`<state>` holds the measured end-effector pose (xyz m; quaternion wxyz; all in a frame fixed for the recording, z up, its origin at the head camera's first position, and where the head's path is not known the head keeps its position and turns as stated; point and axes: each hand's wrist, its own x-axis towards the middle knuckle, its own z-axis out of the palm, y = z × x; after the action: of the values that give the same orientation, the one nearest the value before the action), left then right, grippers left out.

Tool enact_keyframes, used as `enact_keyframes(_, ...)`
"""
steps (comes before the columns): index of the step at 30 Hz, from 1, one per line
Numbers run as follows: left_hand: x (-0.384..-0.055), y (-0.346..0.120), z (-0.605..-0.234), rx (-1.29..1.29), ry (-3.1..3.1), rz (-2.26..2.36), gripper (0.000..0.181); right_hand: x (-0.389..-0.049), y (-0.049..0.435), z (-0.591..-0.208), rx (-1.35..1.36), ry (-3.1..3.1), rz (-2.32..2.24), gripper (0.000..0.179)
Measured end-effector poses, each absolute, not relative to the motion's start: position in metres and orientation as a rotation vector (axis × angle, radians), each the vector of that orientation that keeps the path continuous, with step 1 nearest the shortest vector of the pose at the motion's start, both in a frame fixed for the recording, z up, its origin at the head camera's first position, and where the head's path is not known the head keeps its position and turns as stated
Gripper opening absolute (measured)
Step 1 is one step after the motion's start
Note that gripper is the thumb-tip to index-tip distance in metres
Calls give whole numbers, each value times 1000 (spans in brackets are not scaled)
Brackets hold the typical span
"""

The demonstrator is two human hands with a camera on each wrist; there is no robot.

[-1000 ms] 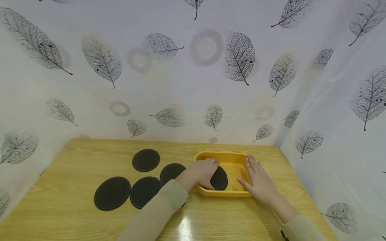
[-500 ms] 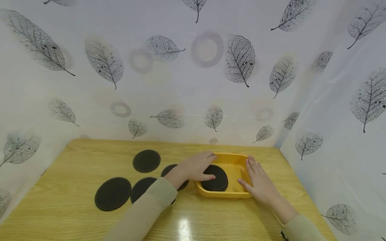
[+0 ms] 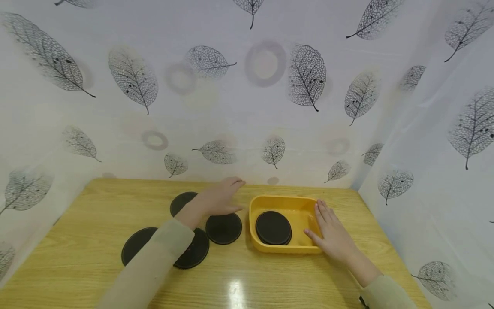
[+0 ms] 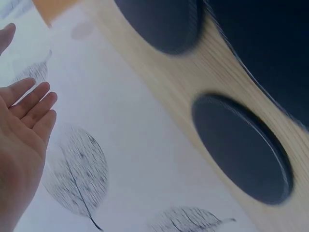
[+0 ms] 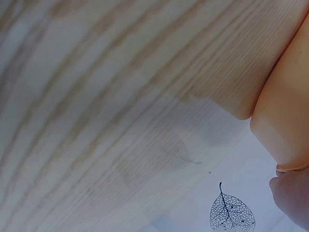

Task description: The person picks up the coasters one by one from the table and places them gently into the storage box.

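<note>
In the head view my left hand (image 3: 216, 198) hovers over the left half of the table with its fingers extended, holding nothing. Below and around it lie black round discs: one at the back (image 3: 181, 202), one on the right (image 3: 224, 229), a disc partly under the forearm (image 3: 196, 252) and a larger one at left (image 3: 135, 248). A yellow tray (image 3: 287, 248) holds a stack of black discs (image 3: 273, 227) at its left end. My right hand (image 3: 335, 238) rests on the tray's right rim, fingers straight and thumb over the inside.
The wooden table (image 3: 251, 279) reaches back to a white leaf-printed curtain (image 3: 239, 107), which also stands along the right side. The left wrist view shows a disc (image 4: 241, 147) near the table's far edge.
My left hand has lifted from the discs in the tray, opened and moved left over the table. The right hand has stayed on the tray's rim.
</note>
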<state>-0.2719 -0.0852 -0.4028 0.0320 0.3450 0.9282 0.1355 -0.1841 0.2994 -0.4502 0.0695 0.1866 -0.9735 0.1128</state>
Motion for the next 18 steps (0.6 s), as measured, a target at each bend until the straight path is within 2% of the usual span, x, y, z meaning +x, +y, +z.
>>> enact_keyframes(7,-273,-127,-405,1017,2917,438,80,-184,300,-450,562,-2931,334,88)
enact_keyframes(12,-275,-154,-419,1044,2987,459,80,-184,299,-450,560,-2934,346,88)
enact_keyframes(18,-276,-183,-433,957,3028,494,81,-184,299,-451,557,-2935,344,88)
